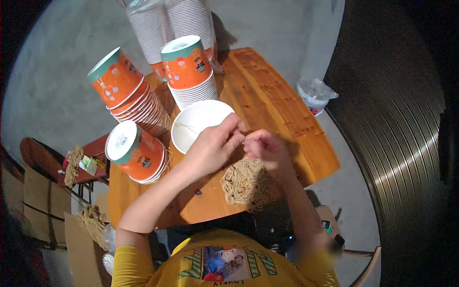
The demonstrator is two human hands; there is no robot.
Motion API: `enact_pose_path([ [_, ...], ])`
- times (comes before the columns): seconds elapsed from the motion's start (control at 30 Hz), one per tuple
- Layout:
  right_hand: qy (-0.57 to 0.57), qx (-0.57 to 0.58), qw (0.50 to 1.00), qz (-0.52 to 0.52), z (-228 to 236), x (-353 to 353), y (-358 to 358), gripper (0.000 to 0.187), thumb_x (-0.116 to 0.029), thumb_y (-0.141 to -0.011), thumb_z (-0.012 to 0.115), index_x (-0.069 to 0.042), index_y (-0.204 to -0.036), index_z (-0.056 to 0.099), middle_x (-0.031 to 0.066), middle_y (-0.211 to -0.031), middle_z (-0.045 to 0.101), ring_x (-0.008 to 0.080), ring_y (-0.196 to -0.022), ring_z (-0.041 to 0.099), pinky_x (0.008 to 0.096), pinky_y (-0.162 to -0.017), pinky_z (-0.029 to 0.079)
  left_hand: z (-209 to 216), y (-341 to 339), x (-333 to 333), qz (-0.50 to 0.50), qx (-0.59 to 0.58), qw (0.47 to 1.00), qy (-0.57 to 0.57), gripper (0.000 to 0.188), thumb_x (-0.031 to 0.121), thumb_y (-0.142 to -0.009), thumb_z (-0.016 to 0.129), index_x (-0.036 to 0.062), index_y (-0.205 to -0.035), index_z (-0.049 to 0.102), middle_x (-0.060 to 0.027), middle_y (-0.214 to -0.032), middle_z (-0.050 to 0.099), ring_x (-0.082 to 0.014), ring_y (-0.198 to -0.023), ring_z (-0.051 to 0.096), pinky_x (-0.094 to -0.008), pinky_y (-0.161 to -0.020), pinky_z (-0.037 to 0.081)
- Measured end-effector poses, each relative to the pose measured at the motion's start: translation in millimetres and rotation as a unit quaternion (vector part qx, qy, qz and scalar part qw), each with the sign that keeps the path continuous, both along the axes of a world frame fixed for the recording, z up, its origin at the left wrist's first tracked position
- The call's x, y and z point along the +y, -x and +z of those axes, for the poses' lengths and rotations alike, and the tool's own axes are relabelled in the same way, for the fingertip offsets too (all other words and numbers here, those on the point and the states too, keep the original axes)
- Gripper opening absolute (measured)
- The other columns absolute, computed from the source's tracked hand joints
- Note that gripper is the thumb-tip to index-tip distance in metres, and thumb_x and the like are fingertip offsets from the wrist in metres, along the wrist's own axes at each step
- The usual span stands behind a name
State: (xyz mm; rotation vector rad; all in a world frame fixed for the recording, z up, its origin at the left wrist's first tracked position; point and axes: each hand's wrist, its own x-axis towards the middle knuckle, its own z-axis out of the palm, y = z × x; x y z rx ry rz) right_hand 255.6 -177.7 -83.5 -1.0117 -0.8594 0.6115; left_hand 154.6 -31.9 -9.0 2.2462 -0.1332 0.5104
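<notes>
Over the middle of the wooden table, my left hand (219,143) and my right hand (266,149) meet with their fingertips pinched close together. Whatever lies between the fingers is too small to make out. Just below them is a loose heap of thin beige string (247,185) near the table's front edge. Beyond my left wrist an open white paper tub (201,117) shows its inside, with a thin beige strand (185,126) in it. My left hand partly covers the tub's right side.
Upside-down stacks of orange and green paper tubs (187,67), (117,81) stand behind, and a shorter stack (136,153) sits at left. Bagged white tubs (169,28) rise at the back. A plastic-lined bin (314,95) stands right of the wooden table (282,124); more beige string (93,220) hangs lower left.
</notes>
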Motion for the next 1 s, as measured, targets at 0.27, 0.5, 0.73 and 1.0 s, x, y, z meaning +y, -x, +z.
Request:
enact_pose_path([
  [0.27, 0.020, -0.202, 0.938, -0.282, 6, 7, -11, 0.006, -0.008, -0.085, 0.058, -0.007, -0.085, 0.053, -0.0003, -0.073, 0.049, 0.0094, -0.059, 0.045, 0.0263, -0.052, 0.037, -23, 14, 17, 0.115, -0.019, 0.968, -0.220, 0.022, 0.014, -0.081, 0.064, 0.0020, -0.091, 0.048, -0.0169, -0.081, 0.057, -0.0357, -0.075, 0.059, -0.0415, -0.066, 0.047],
  [0.5, 0.112, -0.359, 0.863, -0.339, 0, 15, 10, 0.010, -0.009, -0.076, 0.064, -0.009, -0.079, 0.055, 0.0087, -0.073, 0.049, 0.0274, -0.064, 0.052, 0.0368, -0.057, 0.041, -4, 29, 19, 0.112, 0.182, 0.967, -0.140, 0.034, 0.010, -0.081, 0.056, 0.0055, -0.114, 0.055, -0.0174, -0.094, 0.061, -0.0330, -0.085, 0.059, -0.0404, -0.076, 0.047],
  [0.73, 0.050, -0.382, 0.863, -0.326, -3, 35, 30, 0.010, -0.003, -0.072, 0.064, -0.006, -0.078, 0.056, 0.0070, -0.066, 0.045, 0.0232, -0.059, 0.047, 0.0342, -0.056, 0.039, -6, 45, 46, 0.052, 0.185, 0.977, -0.089, 0.047, -0.001, -0.079, 0.050, 0.0104, -0.124, 0.052, -0.0114, -0.095, 0.061, -0.0225, -0.079, 0.060, -0.0327, -0.076, 0.048],
  [1.0, 0.073, -0.367, 0.858, -0.351, -7, 50, 39, 0.010, -0.005, -0.074, 0.064, -0.005, -0.077, 0.055, 0.0089, -0.069, 0.049, 0.0257, -0.060, 0.050, 0.0369, -0.056, 0.041, -10, 47, 46, 0.056, 0.213, 0.974, -0.054, 0.052, 0.004, -0.081, 0.054, 0.0197, -0.130, 0.050, -0.0101, -0.083, 0.058, -0.0175, -0.072, 0.057, -0.0307, -0.071, 0.048],
])
